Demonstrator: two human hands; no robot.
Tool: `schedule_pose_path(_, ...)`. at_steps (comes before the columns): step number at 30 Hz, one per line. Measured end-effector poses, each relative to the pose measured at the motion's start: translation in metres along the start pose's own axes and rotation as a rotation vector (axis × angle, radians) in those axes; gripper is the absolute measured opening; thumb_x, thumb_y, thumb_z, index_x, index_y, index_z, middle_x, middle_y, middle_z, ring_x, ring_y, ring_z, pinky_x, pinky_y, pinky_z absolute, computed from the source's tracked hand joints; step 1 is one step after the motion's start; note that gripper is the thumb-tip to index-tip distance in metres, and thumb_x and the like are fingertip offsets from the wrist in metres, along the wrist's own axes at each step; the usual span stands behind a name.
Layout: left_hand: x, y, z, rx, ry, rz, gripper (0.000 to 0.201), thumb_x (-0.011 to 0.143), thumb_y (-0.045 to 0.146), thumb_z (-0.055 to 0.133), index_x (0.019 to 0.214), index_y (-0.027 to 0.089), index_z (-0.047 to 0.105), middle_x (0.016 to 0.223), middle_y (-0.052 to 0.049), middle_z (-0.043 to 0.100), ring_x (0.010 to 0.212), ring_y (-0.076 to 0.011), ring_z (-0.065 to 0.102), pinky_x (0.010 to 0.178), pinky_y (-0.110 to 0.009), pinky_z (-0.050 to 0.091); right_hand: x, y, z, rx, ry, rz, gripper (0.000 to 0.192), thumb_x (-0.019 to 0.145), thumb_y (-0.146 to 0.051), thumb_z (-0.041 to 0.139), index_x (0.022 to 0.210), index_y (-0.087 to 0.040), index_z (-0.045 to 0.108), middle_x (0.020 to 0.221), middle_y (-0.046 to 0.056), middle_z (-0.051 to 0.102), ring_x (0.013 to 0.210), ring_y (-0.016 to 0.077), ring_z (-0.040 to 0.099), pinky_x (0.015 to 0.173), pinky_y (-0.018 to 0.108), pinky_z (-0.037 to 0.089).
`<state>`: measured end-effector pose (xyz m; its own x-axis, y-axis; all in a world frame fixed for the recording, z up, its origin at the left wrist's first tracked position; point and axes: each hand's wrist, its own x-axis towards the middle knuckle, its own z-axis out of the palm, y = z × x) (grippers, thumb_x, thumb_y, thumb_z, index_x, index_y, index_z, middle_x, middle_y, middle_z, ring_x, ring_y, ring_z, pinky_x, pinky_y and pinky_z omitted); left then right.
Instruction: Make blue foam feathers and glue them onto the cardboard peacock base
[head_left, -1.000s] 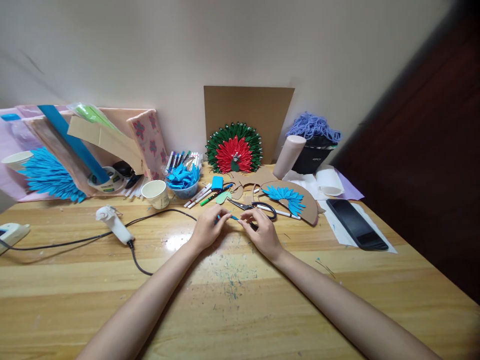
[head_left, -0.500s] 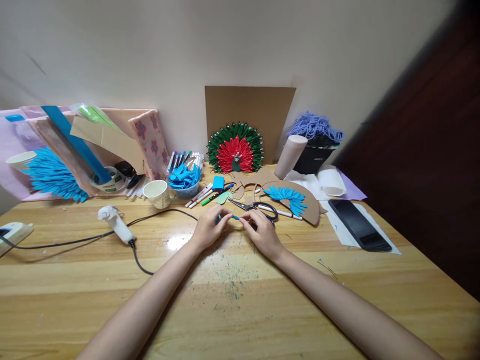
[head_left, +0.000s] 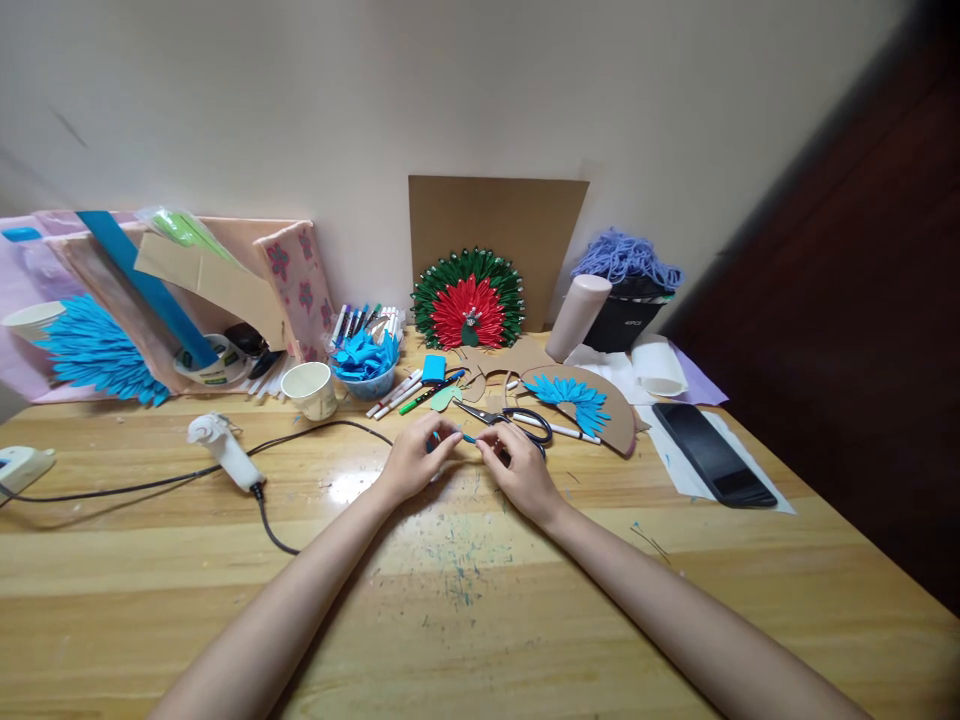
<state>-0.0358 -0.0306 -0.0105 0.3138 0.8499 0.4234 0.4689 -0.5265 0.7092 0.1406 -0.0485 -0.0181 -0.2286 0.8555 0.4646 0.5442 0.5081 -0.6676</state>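
Note:
Both of my hands rest on the wooden table (head_left: 465,600) near its middle and pinch one small blue paper piece (head_left: 466,437) between them. My left hand (head_left: 415,460) holds its left end with fingertips closed. My right hand (head_left: 519,472) holds the right end. Just behind my right hand lie black-handled scissors (head_left: 510,417). A brown cardboard half-disc with blue paper petals (head_left: 581,398) lies a little further right. A blue bowl of folded blue paper pieces (head_left: 366,358) stands behind my left hand.
A white glue gun (head_left: 223,450) with a black cord lies at left. A paper cup (head_left: 311,388), markers (head_left: 405,390), a red-and-green paper fan (head_left: 469,300) against cardboard, a black phone (head_left: 712,452), purple yarn (head_left: 626,255) and paper rolls line the back and right.
Both hands stay together on the blue paper piece with only slight finger shifts. The view has moved a little.

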Motion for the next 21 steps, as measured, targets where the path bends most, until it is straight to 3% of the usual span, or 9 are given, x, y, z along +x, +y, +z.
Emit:
schedule_pose_path(6, -0.001, -0.005, 0.001, -0.082, 0.053, -0.068, 0.018, 0.083, 0.03, 0.049, 0.078, 0.016, 0.059, 0.078, -0.003, 0.059, 0.072, -0.0138, 0.054, 0.064, -0.025, 0.043, -0.001, 0.002, 0.001, 0.007, 0.018, 0.022, 0.012, 0.086, -0.02, 0.045, 0.081, -0.019, 0.056, 0.077, 0.004, 0.059, 0.075, 0.0175, 0.054, 0.067, 0.029, 0.042)
schedule_pose_path(12, 0.003, 0.004, -0.011, -0.139, 0.238, -0.178, 0.016, 0.08, 0.03, 0.053, 0.076, 0.016, 0.059, 0.076, -0.003, 0.06, 0.072, -0.0137, 0.056, 0.061, -0.023, 0.043, -0.002, 0.005, 0.002, 0.028, 0.06, 0.124, 0.014, 0.086, -0.024, 0.045, 0.08, -0.018, 0.057, 0.077, 0.004, 0.059, 0.069, 0.0159, 0.054, 0.063, 0.027, 0.042)
schedule_pose_path(15, -0.009, 0.032, -0.037, -0.091, 0.279, -0.126, 0.014, 0.08, 0.028, 0.054, 0.074, 0.016, 0.059, 0.073, -0.002, 0.058, 0.069, -0.0129, 0.054, 0.06, -0.023, 0.042, -0.005, 0.005, 0.0, -0.002, 0.082, 0.103, 0.014, 0.083, -0.025, 0.049, 0.078, -0.018, 0.059, 0.073, 0.003, 0.059, 0.066, 0.0156, 0.052, 0.061, 0.027, 0.041)
schedule_pose_path(18, -0.039, 0.065, -0.08, 0.013, 0.294, 0.022, 0.007, 0.079, 0.022, 0.055, 0.077, 0.017, 0.059, 0.073, -0.002, 0.057, 0.068, -0.0126, 0.052, 0.062, -0.024, 0.042, -0.009, -0.001, -0.001, -0.02, 0.102, 0.027, 0.013, 0.081, -0.026, 0.052, 0.074, -0.018, 0.058, 0.07, 0.003, 0.058, 0.065, 0.0158, 0.051, 0.062, 0.028, 0.041)
schedule_pose_path(21, -0.076, 0.08, -0.135, 0.115, 0.509, 0.15, 0.003, 0.077, 0.018, 0.057, 0.078, 0.018, 0.059, 0.074, -0.003, 0.057, 0.071, -0.014, 0.053, 0.064, -0.026, 0.043, -0.009, -0.014, 0.005, -0.001, 0.052, -0.052, 0.016, 0.081, -0.029, 0.053, 0.068, -0.018, 0.056, 0.069, 0.003, 0.057, 0.066, 0.0169, 0.05, 0.062, 0.029, 0.041)
